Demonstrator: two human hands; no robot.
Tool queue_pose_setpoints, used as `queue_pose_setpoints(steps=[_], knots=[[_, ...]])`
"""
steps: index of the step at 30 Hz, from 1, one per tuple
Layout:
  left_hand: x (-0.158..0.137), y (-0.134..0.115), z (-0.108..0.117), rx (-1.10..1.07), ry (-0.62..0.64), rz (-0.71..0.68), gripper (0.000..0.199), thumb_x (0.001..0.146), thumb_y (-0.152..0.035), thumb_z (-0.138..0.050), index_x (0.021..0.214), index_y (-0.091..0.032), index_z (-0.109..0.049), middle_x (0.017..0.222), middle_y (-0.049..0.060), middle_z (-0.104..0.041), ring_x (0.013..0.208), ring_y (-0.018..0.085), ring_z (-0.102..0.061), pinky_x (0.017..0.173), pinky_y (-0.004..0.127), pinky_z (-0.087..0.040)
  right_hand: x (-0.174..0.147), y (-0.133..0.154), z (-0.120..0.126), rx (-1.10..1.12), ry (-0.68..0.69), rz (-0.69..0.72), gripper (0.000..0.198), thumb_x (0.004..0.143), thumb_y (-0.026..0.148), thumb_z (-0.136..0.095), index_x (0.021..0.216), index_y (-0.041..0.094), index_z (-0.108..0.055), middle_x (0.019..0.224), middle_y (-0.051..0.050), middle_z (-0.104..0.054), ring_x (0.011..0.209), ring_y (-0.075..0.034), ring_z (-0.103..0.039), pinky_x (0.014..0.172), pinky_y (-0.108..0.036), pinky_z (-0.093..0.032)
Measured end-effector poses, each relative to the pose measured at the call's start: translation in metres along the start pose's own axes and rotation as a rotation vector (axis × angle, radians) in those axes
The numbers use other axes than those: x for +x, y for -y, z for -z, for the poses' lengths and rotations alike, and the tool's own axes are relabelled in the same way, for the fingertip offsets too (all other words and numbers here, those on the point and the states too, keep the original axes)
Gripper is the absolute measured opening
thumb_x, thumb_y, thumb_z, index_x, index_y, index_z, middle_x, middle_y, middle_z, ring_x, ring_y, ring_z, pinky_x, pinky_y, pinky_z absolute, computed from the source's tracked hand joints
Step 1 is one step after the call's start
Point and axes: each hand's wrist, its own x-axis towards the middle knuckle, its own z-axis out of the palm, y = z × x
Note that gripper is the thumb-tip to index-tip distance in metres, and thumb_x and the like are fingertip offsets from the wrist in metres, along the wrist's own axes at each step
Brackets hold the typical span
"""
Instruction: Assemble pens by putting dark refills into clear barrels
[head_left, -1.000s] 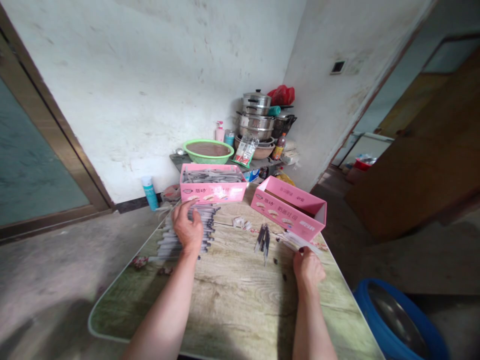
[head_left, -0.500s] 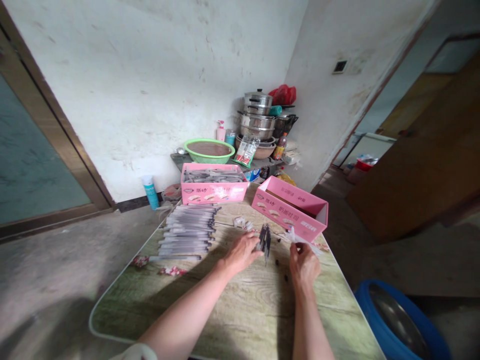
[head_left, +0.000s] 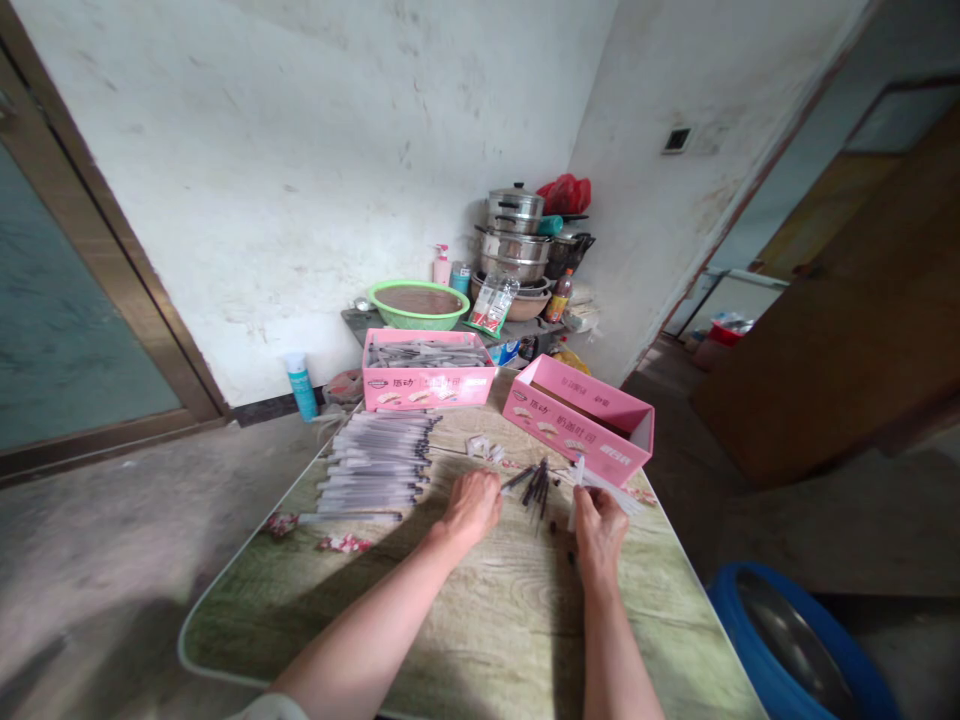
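Observation:
My left hand [head_left: 472, 508] is closed in a pinch, with a dark pen refill [head_left: 517, 478] sticking out of it to the right. Just beyond lies a small pile of black-ended refills [head_left: 538, 488] on the wood-patterned table [head_left: 517, 610]. In my right hand [head_left: 600, 528], between thumb and fingers, a translucent white pen barrel [head_left: 578, 470] stands nearly upright. More clear barrels [head_left: 619, 494] lie behind that hand, by the right pink box. Small black pieces [head_left: 553, 527] dot the tabletop between the hands. Left of my left hand, many pens [head_left: 375, 460] lie in a stacked row.
One pink box [head_left: 427, 390] full of pens stands at the table's far edge; another pink box [head_left: 574, 425] sits right of it. Behind them, a shelf carries a green basin [head_left: 418, 318] and stacked pots [head_left: 514, 245]. A blue tub [head_left: 757, 640] is beside the table's right edge.
My left hand has drawn slightly left, a refill now in its pinch, and the refill pile has spread out. My right hand has shifted a little left with the barrel.

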Motion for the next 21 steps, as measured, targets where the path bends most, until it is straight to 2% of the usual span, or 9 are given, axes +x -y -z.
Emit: queue_pose_setpoints(steps=[3, 6, 8, 10, 14, 17, 21], knots=[[0.005, 0.007, 0.005, -0.018, -0.017, 0.069, 0.016, 0.067, -0.014, -0.064, 0.052, -0.019, -0.062, 0.056, 0.009, -0.061, 0.069, 0.026, -0.064, 0.072, 0.034, -0.045, 0.000, -0.002, -0.004, 0.187, 0.011, -0.074, 0.027, 0.074, 0.041, -0.061, 0.058, 0.020, -0.055, 0.042, 0.003, -0.050, 0.042, -0.014, -0.046, 0.044, -0.027, -0.033], [0.008, 0.016, 0.011, 0.002, -0.017, 0.093, 0.014, 0.071, -0.016, -0.060, 0.060, -0.019, -0.068, 0.061, 0.007, -0.066, 0.066, 0.022, -0.064, 0.067, 0.030, -0.043, -0.001, -0.001, -0.009, 0.392, 0.035, -0.173, 0.031, 0.071, 0.038, -0.066, 0.052, 0.022, -0.047, 0.037, 0.007, -0.041, 0.031, -0.009, -0.034, 0.034, -0.024, -0.025], [0.010, 0.022, 0.014, -0.055, -0.009, 0.098, 0.012, 0.073, -0.019, -0.060, 0.067, -0.019, -0.071, 0.066, 0.006, -0.069, 0.065, 0.020, -0.063, 0.063, 0.027, -0.042, -0.002, 0.001, -0.010, 0.518, 0.063, -0.222, 0.032, 0.069, 0.037, -0.068, 0.052, 0.022, -0.045, 0.036, 0.008, -0.040, 0.028, -0.008, -0.032, 0.030, -0.023, -0.020], [0.011, 0.025, 0.015, -0.172, 0.027, 0.101, 0.012, 0.073, -0.023, -0.060, 0.068, -0.018, -0.070, 0.063, 0.003, -0.068, 0.060, 0.017, -0.061, 0.058, 0.025, -0.040, -0.002, 0.004, -0.010, 0.644, 0.098, -0.271, 0.029, 0.068, 0.037, -0.069, 0.056, 0.022, -0.047, 0.039, 0.007, -0.046, 0.028, -0.009, -0.037, 0.027, -0.021, -0.021], [0.009, 0.024, 0.014, -0.434, 0.157, 0.101, 0.013, 0.073, -0.026, -0.060, 0.069, -0.016, -0.068, 0.055, -0.001, -0.061, 0.050, 0.013, -0.055, 0.051, 0.022, -0.039, -0.001, 0.008, -0.004, 0.818, 0.110, -0.357, 0.024, 0.063, 0.035, -0.072, 0.065, 0.021, -0.052, 0.052, 0.002, -0.061, 0.040, -0.014, -0.055, 0.031, -0.023, -0.038], [0.007, 0.021, 0.014, -0.503, 0.212, 0.093, 0.012, 0.072, -0.026, -0.062, 0.070, -0.015, -0.068, 0.054, -0.001, -0.060, 0.049, 0.012, -0.055, 0.049, 0.021, -0.039, 0.002, 0.006, 0.000, 0.882, 0.021, -0.342, 0.021, 0.062, 0.032, -0.071, 0.067, 0.020, -0.055, 0.054, 0.001, -0.064, 0.044, -0.015, -0.060, 0.038, -0.025, -0.047], [0.006, 0.021, 0.013, -0.502, 0.253, 0.077, 0.011, 0.071, -0.024, -0.062, 0.071, -0.014, -0.068, 0.054, -0.001, -0.059, 0.049, 0.012, -0.054, 0.049, 0.020, -0.040, 0.007, 0.000, 0.002, 0.939, -0.090, -0.306, 0.017, 0.062, 0.027, -0.070, 0.068, 0.018, -0.056, 0.056, 0.000, -0.066, 0.047, -0.015, -0.062, 0.043, -0.026, -0.052]])
